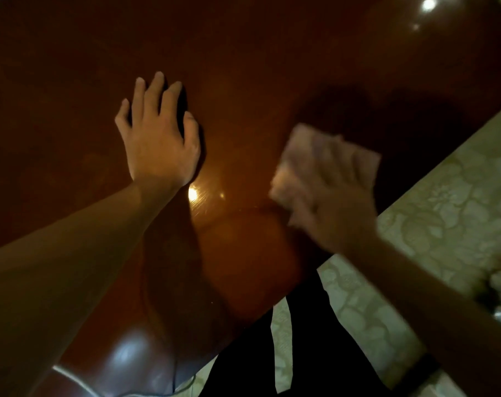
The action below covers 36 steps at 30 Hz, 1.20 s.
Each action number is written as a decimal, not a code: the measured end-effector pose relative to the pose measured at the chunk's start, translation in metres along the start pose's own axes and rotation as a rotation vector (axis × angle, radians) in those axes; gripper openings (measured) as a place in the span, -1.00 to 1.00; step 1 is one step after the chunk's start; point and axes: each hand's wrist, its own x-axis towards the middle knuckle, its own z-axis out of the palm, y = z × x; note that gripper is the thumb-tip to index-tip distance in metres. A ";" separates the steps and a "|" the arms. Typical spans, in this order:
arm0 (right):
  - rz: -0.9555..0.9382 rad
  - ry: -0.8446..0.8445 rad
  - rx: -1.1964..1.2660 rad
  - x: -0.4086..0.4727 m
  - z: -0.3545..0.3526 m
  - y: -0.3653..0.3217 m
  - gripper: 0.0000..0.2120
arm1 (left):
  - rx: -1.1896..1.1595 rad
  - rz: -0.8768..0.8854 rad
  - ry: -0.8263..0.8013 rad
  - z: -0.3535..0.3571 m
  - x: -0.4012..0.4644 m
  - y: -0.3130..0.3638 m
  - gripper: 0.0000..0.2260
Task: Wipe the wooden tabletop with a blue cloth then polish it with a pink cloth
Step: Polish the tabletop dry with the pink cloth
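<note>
A dark, glossy wooden tabletop (243,67) fills most of the view and shows bright light reflections. My left hand (157,136) rests flat on the wood left of centre, fingers spread, holding nothing. My right hand (338,207) is blurred with motion near the table's right edge and presses a folded pink cloth (318,156) against the surface. The cloth sticks out beyond the fingers toward the far side. No blue cloth is in view.
The table's edge runs diagonally from lower centre to the right. Beyond it lies a pale floor with a floral pattern (444,213). My dark trousers (306,353) stand by the near edge. A rounded glossy chair back (129,359) shows at the bottom left.
</note>
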 end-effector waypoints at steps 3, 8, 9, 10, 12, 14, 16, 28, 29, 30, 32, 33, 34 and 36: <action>0.325 0.061 -0.011 0.039 -0.015 0.036 -0.35 | -0.010 -0.001 -0.001 -0.001 0.001 0.001 -0.54; 0.206 0.047 0.018 0.025 0.005 -0.063 -0.39 | -0.007 -0.003 -0.003 -0.002 0.000 0.001 -0.55; 0.102 0.032 0.052 0.015 0.010 -0.084 -0.43 | -0.005 -0.002 -0.002 -0.002 0.000 0.001 -0.55; 0.013 0.029 0.087 0.008 0.013 -0.097 -0.45 | -0.003 -0.002 0.001 -0.002 -0.001 0.001 -0.55; -0.099 0.018 0.068 0.015 0.011 -0.087 -0.44 | -0.009 -0.004 0.003 -0.002 -0.001 0.001 -0.55; -0.067 0.025 -0.061 0.042 0.006 -0.048 -0.36 | -0.019 -0.011 0.000 -0.002 0.000 0.000 -0.55; 0.119 0.023 -0.086 0.079 -0.006 -0.007 -0.33 | -0.020 -0.005 -0.001 -0.001 0.000 0.000 -0.55; -0.111 0.057 -0.115 0.129 -0.003 -0.046 -0.42 | -0.023 -0.013 0.001 0.002 0.001 -0.002 -0.57; -0.040 0.049 -0.134 0.146 -0.009 -0.028 -0.40 | -0.028 -0.016 -0.001 0.002 0.001 -0.002 -0.57; 0.036 0.048 -0.112 0.164 -0.015 -0.013 -0.38 | -0.031 -0.018 -0.002 0.002 0.001 -0.002 -0.57; 0.173 0.077 -0.038 0.187 -0.024 -0.003 -0.37 | -0.028 -0.022 -0.003 0.002 0.001 0.000 -0.57; 0.221 0.081 -0.027 0.193 -0.023 -0.012 -0.36 | -0.028 -0.022 -0.004 0.001 0.002 0.000 -0.57; 0.223 0.075 -0.036 0.193 -0.021 -0.028 -0.35 | -0.026 -0.022 -0.009 0.001 0.002 0.001 -0.57; 0.052 0.034 -0.061 0.179 -0.011 -0.069 -0.36 | -0.009 -0.012 -0.024 0.000 0.002 0.001 -0.56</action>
